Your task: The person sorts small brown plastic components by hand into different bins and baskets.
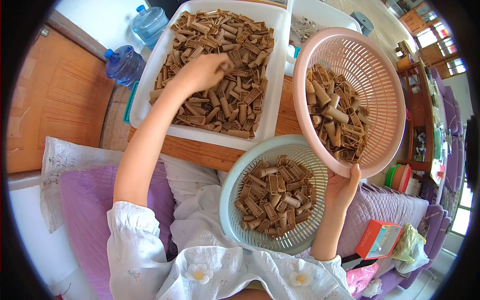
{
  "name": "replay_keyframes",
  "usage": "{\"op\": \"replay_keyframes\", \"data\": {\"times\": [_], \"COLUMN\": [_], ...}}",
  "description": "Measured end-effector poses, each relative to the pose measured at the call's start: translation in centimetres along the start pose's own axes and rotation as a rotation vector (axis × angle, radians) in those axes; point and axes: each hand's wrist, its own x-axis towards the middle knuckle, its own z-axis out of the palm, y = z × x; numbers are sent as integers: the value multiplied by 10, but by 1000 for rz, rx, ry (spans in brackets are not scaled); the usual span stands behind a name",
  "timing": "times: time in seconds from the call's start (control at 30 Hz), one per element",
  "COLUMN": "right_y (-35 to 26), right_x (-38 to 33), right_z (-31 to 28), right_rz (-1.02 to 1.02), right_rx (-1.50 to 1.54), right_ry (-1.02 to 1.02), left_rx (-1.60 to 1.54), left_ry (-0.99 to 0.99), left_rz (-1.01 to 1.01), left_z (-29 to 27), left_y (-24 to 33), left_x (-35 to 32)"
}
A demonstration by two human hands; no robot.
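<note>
My left hand (207, 72) reaches over a large white tub (281, 60) filled with brown, curled, half-tube pieces (225, 102). Its fingers are bent together just above the pile; whatever is between them is hidden and slightly blurred. On the right, my right hand (342, 187) grips the lower rim of a pink slotted basket (382, 82), thumb outside. That basket tilts, and similar brown pieces (336, 114) lie heaped along its left side. Below it, at my lap, a pale green slotted basket (229, 200) holds shorter brown pieces (277, 192).
A wooden table (200, 151) carries the white tub. Behind it is a second white tub (325, 12) with greyish bits. Blue water jugs (125, 65) stand far left by an orange door (60, 100). Purple quilted seating (100, 210) flanks me; a red box (378, 239) lies right.
</note>
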Motion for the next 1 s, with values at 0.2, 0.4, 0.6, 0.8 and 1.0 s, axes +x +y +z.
{"op": "replay_keyframes", "data": {"times": [0.2, 0.4, 0.6, 0.8, 1.0], "right_y": [-2, -1, -1, -1, 0], "right_x": [-1, -1, 0, -2, -1], "right_z": [0, 1, 0, 6, 2], "right_rz": [18, -2, 3, -8, -15], "right_rx": [18, 14, 12, 11, 5], "right_ry": [-17, 12, 15, -4, 2], "left_rx": [-1, 361, 366, -612, -1131], "left_ry": [191, -64, -14, -16, -324], "left_rz": [-100, -192, -302, -233, 262], "left_z": [-9, 15, 21, -28, -3], "left_y": [-29, 1, -13, -23, 63], "left_x": [-20, -26, -12, -33, -80]}}
